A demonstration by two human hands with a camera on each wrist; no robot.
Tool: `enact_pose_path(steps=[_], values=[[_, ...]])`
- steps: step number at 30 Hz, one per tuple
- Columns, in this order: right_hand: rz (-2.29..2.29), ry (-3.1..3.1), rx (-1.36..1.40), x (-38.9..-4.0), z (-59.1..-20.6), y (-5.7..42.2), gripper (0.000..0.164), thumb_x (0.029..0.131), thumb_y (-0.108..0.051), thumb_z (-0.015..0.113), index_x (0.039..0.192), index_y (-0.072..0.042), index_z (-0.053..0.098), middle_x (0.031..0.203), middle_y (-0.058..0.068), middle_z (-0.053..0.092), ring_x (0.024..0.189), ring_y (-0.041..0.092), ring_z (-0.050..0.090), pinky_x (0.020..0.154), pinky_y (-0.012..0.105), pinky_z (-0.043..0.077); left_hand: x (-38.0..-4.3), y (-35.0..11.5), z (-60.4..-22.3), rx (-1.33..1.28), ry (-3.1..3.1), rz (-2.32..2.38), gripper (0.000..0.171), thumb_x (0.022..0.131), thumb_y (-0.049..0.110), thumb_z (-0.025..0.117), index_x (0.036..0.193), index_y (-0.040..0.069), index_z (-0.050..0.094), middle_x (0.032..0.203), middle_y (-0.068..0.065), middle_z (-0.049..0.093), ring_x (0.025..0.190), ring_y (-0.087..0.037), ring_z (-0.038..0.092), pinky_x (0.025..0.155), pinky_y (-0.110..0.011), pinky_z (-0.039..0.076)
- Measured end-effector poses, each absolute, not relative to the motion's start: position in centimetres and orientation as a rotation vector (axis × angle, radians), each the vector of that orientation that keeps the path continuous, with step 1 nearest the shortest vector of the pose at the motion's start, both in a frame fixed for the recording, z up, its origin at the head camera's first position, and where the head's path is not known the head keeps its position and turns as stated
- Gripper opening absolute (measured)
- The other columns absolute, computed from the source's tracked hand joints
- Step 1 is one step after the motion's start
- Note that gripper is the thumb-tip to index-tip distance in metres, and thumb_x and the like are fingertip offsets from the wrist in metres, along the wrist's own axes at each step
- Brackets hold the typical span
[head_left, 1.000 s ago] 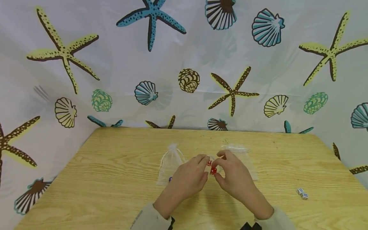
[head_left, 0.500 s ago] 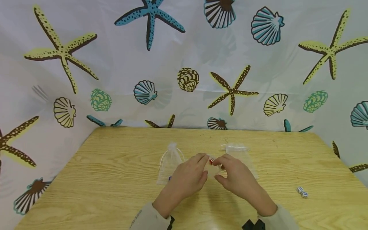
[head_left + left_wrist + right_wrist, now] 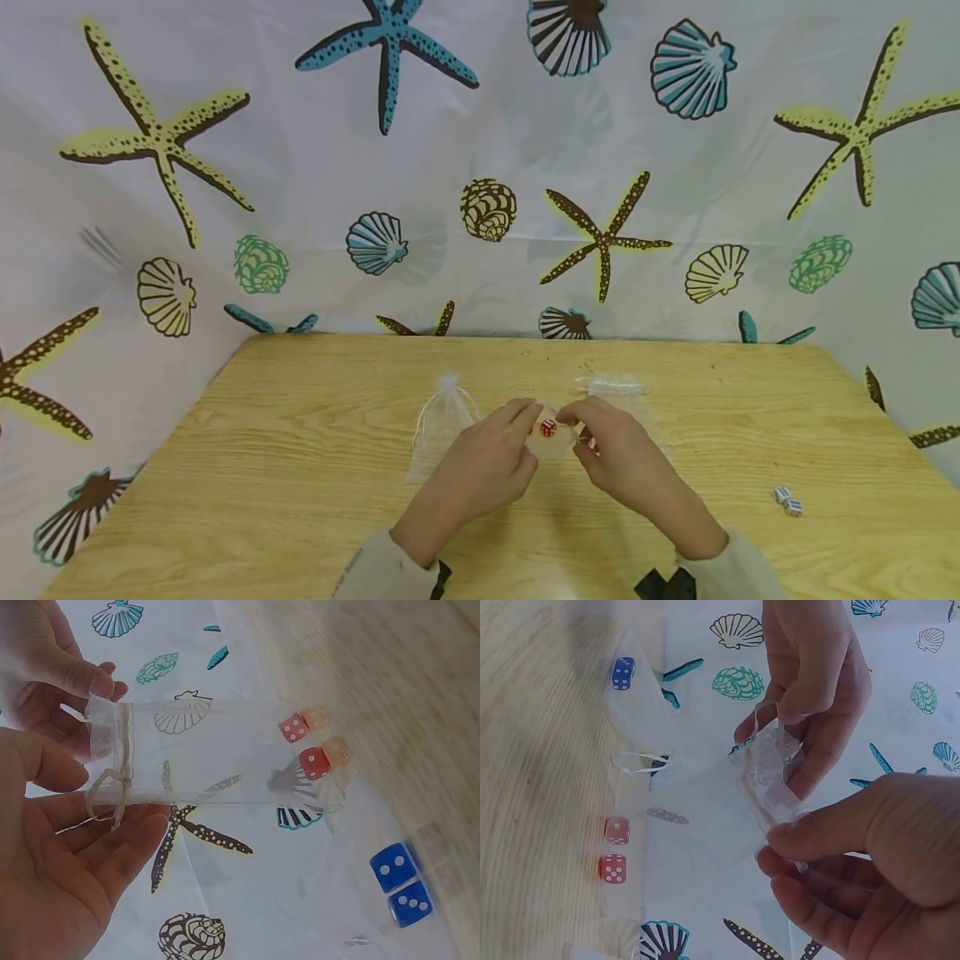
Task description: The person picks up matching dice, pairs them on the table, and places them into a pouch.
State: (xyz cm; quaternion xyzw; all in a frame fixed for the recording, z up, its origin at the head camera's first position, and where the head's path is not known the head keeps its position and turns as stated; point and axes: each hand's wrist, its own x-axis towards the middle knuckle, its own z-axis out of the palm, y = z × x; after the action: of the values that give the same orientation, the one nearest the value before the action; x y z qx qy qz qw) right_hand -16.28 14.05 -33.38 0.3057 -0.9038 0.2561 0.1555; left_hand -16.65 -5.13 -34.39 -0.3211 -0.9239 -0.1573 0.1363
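Observation:
A sheer white drawstring pouch [image 3: 217, 750] is held upright between my hands, its cord tied in a loop near the mouth. Two red dice, one [image 3: 314, 762] beside the other [image 3: 293, 728], lie at the pouch's bottom near the tabletop. My left hand [image 3: 480, 458] pinches one side of the mouth between thumb and fingers. On the opposite side, my right hand [image 3: 630, 462] grips the rim with thumb and forefinger. In the head view, only one red die face area [image 3: 548, 427] shows clearly between the hands.
Left of the hands stands a closed-up sheer pouch [image 3: 442, 417] with blue dice [image 3: 393, 867] in it. Behind the right hand lies another sheer pouch [image 3: 618, 387]. Two white-and-blue dice [image 3: 787, 501] sit at the table's right. A shell-patterned cloth [image 3: 480, 125] surrounds the wooden table [image 3: 300, 467].
One second ago my right fingers held a red die in front of the pouch. Now that hand grips the pouch's rim, and both red dice are inside.

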Motion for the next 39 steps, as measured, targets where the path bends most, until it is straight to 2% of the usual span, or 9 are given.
enact_pose_path(steps=[3, 8, 13, 17, 20, 25, 28, 32, 39], values=[[0.746, -2.576, 0.846, -16.4, -33.5, 14.0, 0.029, 0.077, 0.013, 0.067, 0.102, -0.002, 0.065, 0.097, 0.009, 0.066, 0.074, 0.016, 0.062, 0.065, 0.024, 0.053, -16.8, -5.3, -34.4, -0.938, -2.693, -0.470, 0.046, 0.089, 0.007, 0.054, 0.134, -0.002, 0.051, 0.134, -0.015, 0.054, 0.115, -0.026, 0.060, 0.081, -0.034, 0.055], [0.750, -2.568, 0.796, -16.5, -33.4, 14.0, 0.031, 0.077, 0.012, 0.068, 0.104, -0.002, 0.063, 0.084, 0.005, 0.064, 0.070, 0.015, 0.062, 0.061, 0.022, 0.052, -17.0, -5.4, -34.4, -0.921, -2.671, -0.506, 0.041, 0.092, 0.005, 0.058, 0.132, 0.000, 0.053, 0.130, -0.013, 0.056, 0.099, -0.024, 0.066, 0.076, -0.030, 0.056], [0.765, -2.575, 0.760, -16.7, -33.0, 14.0, 0.036, 0.077, 0.010, 0.069, 0.109, -0.003, 0.060, 0.077, 0.002, 0.063, 0.069, 0.014, 0.064, 0.060, 0.022, 0.052, -17.2, -5.7, -34.2, -0.915, -2.637, -0.558, 0.043, 0.088, -0.007, 0.059, 0.129, 0.005, 0.058, 0.125, -0.013, 0.059, 0.087, -0.022, 0.067, 0.068, -0.027, 0.055], [0.770, -2.576, 0.733, -16.7, -32.8, 14.3, 0.031, 0.078, 0.009, 0.070, 0.105, -0.004, 0.062, 0.076, 0.001, 0.063, 0.068, 0.013, 0.064, 0.060, 0.023, 0.053, -17.5, -6.0, -34.2, -0.885, -2.593, -0.589, 0.040, 0.085, -0.012, 0.058, 0.120, 0.006, 0.062, 0.117, -0.012, 0.061, 0.083, -0.021, 0.066, 0.065, -0.025, 0.053], [0.776, -2.572, 0.702, -16.8, -32.8, 14.5, 0.027, 0.078, 0.009, 0.070, 0.100, -0.005, 0.064, 0.076, 0.001, 0.063, 0.068, 0.012, 0.063, 0.060, 0.022, 0.052, -17.5, -6.1, -34.2, -0.847, -2.580, -0.625, 0.030, 0.087, -0.012, 0.056, 0.112, 0.004, 0.059, 0.106, -0.012, 0.063, 0.071, -0.017, 0.062, 0.060, -0.023, 0.051], [0.791, -2.547, 0.680, -17.0, -33.0, 14.8, 0.023, 0.077, 0.009, 0.070, 0.094, -0.005, 0.066, 0.077, 0.002, 0.065, 0.067, 0.012, 0.063, 0.059, 0.021, 0.052, -17.5, -6.4, -34.0, -0.749, -2.604, -0.633, 0.024, 0.089, -0.009, 0.054, 0.110, 0.002, 0.055, 0.099, -0.013, 0.064, 0.069, -0.018, 0.060, 0.058, -0.023, 0.051], [0.793, -2.544, 0.677, -17.1, -33.0, 15.1, 0.021, 0.077, 0.009, 0.070, 0.091, -0.005, 0.067, 0.077, 0.003, 0.066, 0.066, 0.012, 0.063, 0.058, 0.021, 0.052, -17.5, -6.7, -33.9, -0.695, -2.639, -0.622, 0.025, 0.087, -0.007, 0.059, 0.110, 0.001, 0.058, 0.099, -0.013, 0.064, 0.068, -0.018, 0.061, 0.055, -0.022, 0.048], [0.769, -2.546, 0.663, -17.2, -33.0, 15.3, 0.017, 0.077, 0.009, 0.069, 0.088, -0.005, 0.067, 0.077, 0.002, 0.066, 0.065, 0.011, 0.060, 0.058, 0.022, 0.051, -17.5, -7.1, -33.8, -0.639, -2.650, -0.607, 0.015, 0.085, -0.004, 0.062, 0.098, 0.003, 0.064, 0.092, -0.010, 0.065, 0.060, -0.013, 0.054, 0.050, -0.019, 0.041], [0.729, -2.559, 0.639, -17.3, -33.1, 15.9, 0.014, 0.080, 0.006, 0.069, 0.088, -0.005, 0.069, 0.077, 0.002, 0.064, 0.064, 0.009, 0.056, 0.057, 0.022, 0.048, -17.9, -8.0, -33.7, -0.550, -2.646, -0.571, 0.006, 0.086, 0.004, 0.063, 0.089, 0.006, 0.067, 0.081, -0.005, 0.064, 0.054, -0.010, 0.048, 0.047, -0.020, 0.039]])
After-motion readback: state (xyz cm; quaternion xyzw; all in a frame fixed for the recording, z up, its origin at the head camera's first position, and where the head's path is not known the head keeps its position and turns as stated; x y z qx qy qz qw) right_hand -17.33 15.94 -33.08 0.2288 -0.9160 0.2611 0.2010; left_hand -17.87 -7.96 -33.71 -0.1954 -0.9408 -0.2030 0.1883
